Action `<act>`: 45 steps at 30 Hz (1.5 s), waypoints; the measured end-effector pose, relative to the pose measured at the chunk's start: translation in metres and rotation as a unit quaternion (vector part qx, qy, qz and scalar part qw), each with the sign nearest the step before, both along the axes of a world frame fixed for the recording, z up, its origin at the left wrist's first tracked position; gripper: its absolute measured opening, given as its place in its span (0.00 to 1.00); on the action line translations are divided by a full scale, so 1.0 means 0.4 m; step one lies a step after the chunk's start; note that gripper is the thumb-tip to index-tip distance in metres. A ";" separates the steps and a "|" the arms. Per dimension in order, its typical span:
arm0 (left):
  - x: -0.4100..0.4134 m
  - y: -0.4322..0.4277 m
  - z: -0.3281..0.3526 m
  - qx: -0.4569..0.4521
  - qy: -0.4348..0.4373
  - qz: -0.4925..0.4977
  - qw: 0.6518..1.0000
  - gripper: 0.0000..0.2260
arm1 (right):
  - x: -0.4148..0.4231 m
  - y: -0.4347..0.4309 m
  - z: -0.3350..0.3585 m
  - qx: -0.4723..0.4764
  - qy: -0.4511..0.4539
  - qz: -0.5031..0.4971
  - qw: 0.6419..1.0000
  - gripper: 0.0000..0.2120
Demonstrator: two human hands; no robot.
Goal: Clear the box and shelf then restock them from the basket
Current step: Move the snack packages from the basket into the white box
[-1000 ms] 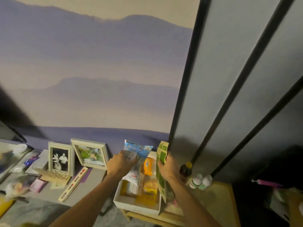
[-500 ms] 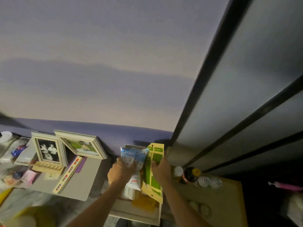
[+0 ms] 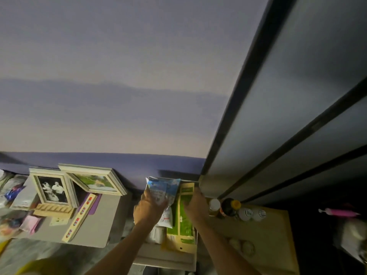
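Observation:
A white open box [image 3: 164, 260] stands on a low wooden shelf [image 3: 274, 245] at the bottom centre. My left hand [image 3: 148, 210] grips a blue and white packet [image 3: 161, 192] upright over the box. Just to its right, my right hand [image 3: 195, 207] holds a flat green and yellow carton [image 3: 183, 221] that leans down into the box. More white packets [image 3: 156, 234] lie inside the box under the two items. The basket is not in view.
Several small bottles [image 3: 236, 210] stand in a row on the wooden shelf beside the box. Left of the box a grey board [image 3: 99, 225] carries two picture frames [image 3: 69, 187], a long yellow strip and small packets. Dark cabinet panels rise at right.
Both hands have pushed the blue packet and the green carton lower into the box, and the carton now lies flatter. The camera has tilted, so the box sits lower in view.

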State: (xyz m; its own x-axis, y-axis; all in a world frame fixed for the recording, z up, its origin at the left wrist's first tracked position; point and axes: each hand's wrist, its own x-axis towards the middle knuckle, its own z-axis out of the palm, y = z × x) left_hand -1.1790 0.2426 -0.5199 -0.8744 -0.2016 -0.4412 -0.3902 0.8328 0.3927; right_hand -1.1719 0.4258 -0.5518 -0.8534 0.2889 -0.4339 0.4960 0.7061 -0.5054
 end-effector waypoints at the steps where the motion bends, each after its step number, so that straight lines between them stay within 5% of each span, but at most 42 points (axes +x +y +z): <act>1: -0.002 -0.008 0.002 0.002 0.013 -0.010 1.000 0.42 | -0.002 0.006 0.021 0.000 0.016 0.003 1.000 0.22; 9: -0.076 -0.020 0.156 0.003 0.111 -0.195 0.974 0.45 | 0.030 0.041 0.253 0.059 0.117 0.017 0.991 0.33; 15: -0.090 0.052 0.303 -0.054 0.241 -0.364 0.898 0.40 | 0.168 0.077 0.397 0.146 0.145 -0.078 0.976 0.37; 20: -0.013 0.171 0.386 0.009 0.291 -0.445 0.847 0.38 | 0.374 0.142 0.475 0.199 0.123 -0.206 0.950 0.41; 27: 0.270 0.411 0.435 0.081 0.275 -0.552 0.783 0.36 | 0.778 0.249 0.529 0.230 0.088 -0.351 0.903 0.40; 32: 0.523 0.604 0.484 0.102 0.194 -0.616 0.757 0.47 | 1.088 0.335 0.530 0.265 0.075 -0.460 0.844 0.38; 40: 0.951 0.849 0.489 0.102 0.255 -0.697 0.663 0.40 | 1.560 0.467 0.527 0.275 0.037 -0.571 0.773 0.41; 45: 1.130 0.952 0.452 0.091 0.259 -0.712 0.646 0.43 | 1.745 0.532 0.504 0.263 0.018 -0.601 0.755 0.42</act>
State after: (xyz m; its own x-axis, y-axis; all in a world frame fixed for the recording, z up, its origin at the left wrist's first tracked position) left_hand -0.7269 0.6234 -0.3390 -0.1565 0.9842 0.0824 0.9439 0.1245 0.3058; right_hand -0.4737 0.6385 -0.3501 0.1535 0.9878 0.0277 0.9309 -0.1352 -0.3394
